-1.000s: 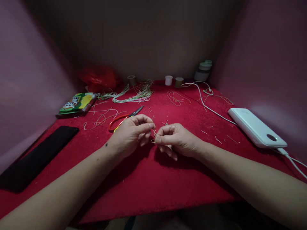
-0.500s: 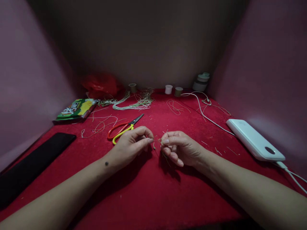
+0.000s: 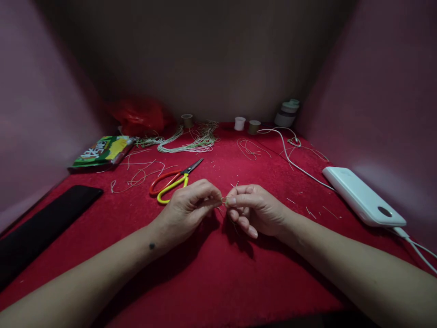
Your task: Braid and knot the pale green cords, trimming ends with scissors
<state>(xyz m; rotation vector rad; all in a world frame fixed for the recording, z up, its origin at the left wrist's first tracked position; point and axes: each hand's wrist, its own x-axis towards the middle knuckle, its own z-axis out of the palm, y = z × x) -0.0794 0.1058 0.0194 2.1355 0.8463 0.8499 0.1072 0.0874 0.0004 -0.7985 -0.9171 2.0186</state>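
Over the red cloth, my right hand (image 3: 251, 207) pinches a thin greenish cord (image 3: 224, 200) between thumb and forefinger, its other fingers loosely curled. Close against it on the left, my left hand (image 3: 193, 205) has thumb and forefinger closed on the same cord. Only a short bit of cord shows between the fingertips, and thin ends hang below my right hand. Just behind my left hand lie scissors (image 3: 175, 181) with one red and one yellow handle, blades pointing away to the right.
A black flat case (image 3: 51, 228) and a green snack packet (image 3: 102, 152) lie left. At the back are a red plastic bag (image 3: 141, 116), a cord bundle (image 3: 191, 146), a white spool (image 3: 239, 123) and a bottle (image 3: 287, 113). A cabled white power bank (image 3: 362, 196) lies right.
My left hand has moved right, closing the gap to my right hand, and its fingertips now grip the cord. My right hand has barely shifted.
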